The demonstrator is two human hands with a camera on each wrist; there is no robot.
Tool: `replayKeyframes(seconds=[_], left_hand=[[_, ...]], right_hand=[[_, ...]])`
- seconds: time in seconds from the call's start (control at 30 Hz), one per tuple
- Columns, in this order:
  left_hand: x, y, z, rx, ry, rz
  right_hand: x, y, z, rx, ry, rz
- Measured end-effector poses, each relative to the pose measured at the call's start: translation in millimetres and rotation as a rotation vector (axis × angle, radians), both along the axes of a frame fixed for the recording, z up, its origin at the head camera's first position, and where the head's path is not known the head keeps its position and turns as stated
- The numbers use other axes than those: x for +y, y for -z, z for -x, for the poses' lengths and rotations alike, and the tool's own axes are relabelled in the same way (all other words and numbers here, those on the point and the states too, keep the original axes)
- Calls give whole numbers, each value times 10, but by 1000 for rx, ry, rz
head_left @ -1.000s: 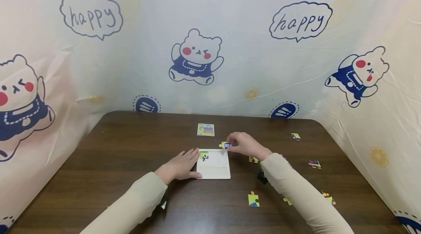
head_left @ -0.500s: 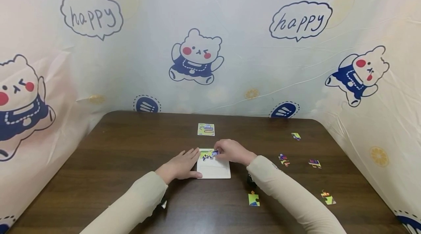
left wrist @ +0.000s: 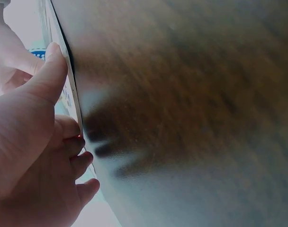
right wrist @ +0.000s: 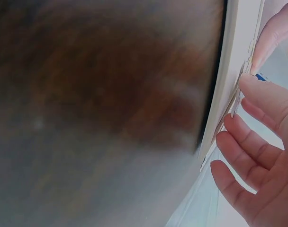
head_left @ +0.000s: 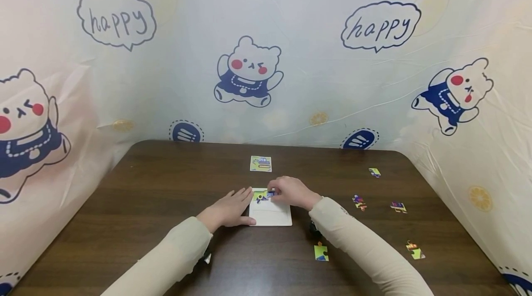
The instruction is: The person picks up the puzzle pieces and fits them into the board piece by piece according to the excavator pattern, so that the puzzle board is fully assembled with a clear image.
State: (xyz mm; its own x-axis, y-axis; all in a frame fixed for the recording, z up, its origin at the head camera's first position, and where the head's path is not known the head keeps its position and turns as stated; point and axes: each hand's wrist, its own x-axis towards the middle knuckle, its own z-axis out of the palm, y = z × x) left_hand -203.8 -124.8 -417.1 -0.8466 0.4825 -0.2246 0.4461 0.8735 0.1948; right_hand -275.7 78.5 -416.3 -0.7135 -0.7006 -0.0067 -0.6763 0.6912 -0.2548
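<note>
A white puzzle tray (head_left: 271, 216) lies on the dark wooden table. My left hand (head_left: 226, 210) rests along the tray's left side, fingers extended and thumb (left wrist: 54, 71) at its near-left corner. In the tray's upper left sits a green jigsaw piece (head_left: 258, 196) with dark markings. Over the tray's upper right, my right hand (head_left: 294, 192) pinches a second jigsaw piece (head_left: 271, 195), beside the first one. The right wrist view shows that held piece (right wrist: 237, 103) edge-on between thumb and fingers, slightly tilted close over the tray. Fingers partly cover it in the head view.
Behind the tray lies a small picture card (head_left: 260, 164). Loose jigsaw pieces are scattered to the right, among them a green one (head_left: 321, 252), a purple one (head_left: 398, 207) and a far one (head_left: 374, 172). A printed cloth (head_left: 291, 23) hangs behind the table.
My right hand has moved left and nearer, bringing its jigsaw piece from beyond the tray's far right corner to beside the placed piece. The left hand has stayed put.
</note>
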Motion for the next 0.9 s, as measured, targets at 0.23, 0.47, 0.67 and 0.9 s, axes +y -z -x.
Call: replayKeyframes(seconds=[0.23, 0.47, 0.67, 0.9], left_hand=[[-2, -6, 2, 4, 2, 5], [-5, 9, 6, 6, 1, 8], [-10, 16, 9, 4, -4, 8], [0, 8, -3, -3, -5, -1]], right_hand=[[2, 9, -8, 11, -4, -12], [-9, 9, -14, 28, -17, -27], [-12, -2, -15, 6, -9, -26], [121, -121, -2, -42, 11, 49]])
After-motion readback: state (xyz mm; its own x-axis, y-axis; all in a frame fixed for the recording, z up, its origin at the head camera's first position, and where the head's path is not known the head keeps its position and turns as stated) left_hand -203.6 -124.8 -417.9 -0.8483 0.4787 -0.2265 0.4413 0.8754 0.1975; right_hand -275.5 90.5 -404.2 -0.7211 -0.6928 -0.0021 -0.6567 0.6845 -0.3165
